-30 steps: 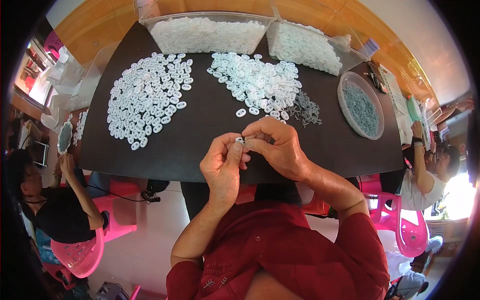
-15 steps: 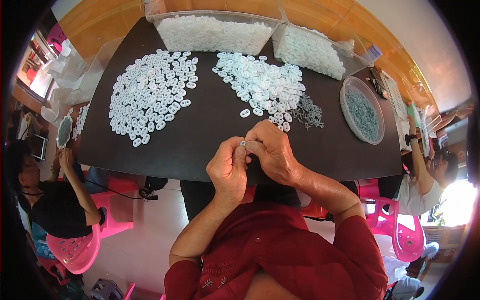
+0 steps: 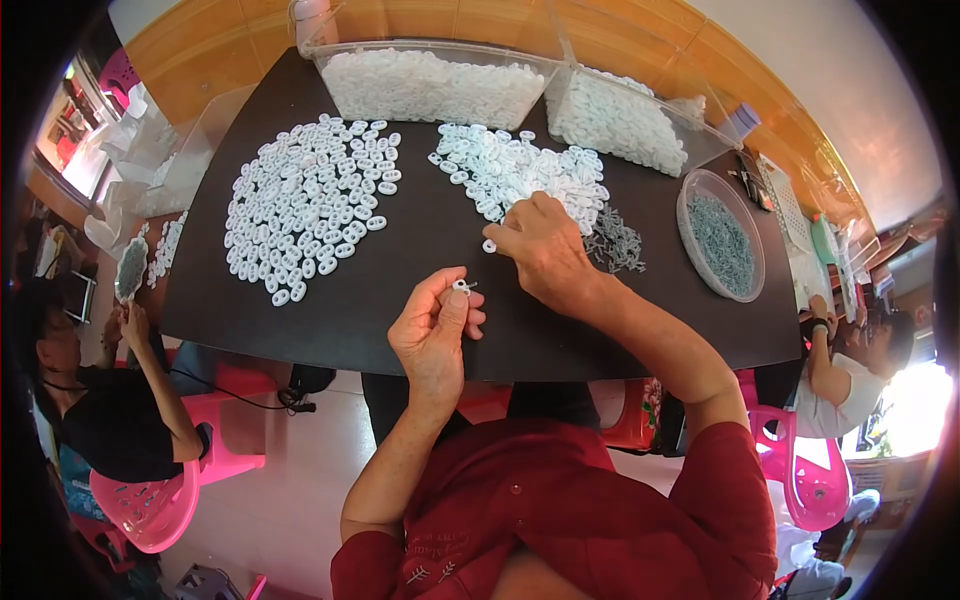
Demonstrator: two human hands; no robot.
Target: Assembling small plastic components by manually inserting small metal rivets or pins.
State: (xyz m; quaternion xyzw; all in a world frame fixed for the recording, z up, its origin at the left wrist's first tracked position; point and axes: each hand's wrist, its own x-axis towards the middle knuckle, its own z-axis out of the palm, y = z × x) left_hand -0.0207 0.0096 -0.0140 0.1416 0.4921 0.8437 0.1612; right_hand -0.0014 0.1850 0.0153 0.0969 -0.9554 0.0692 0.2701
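My left hand (image 3: 430, 338): pinching a white piece (image 3: 460, 286) (grey pin (image 3: 473, 287) poking out)
My right hand (image 3: 546, 248): half-curled at the white pile (image 3: 490, 165); any grip, I can't tell

We see white pieces (image 3: 308, 200) at upper left, grey bits (image 3: 617, 243) right of centre, a dark brown table (image 3: 420, 225) mid-frame — and, lower centre, our deep-red shirt (image 3: 570, 490) with pale leaf-like motifs (image 3: 447, 569).

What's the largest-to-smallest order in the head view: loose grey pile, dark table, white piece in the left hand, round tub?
1. Dark table
2. Round tub
3. Loose grey pile, judged by its visible part
4. Held white piece
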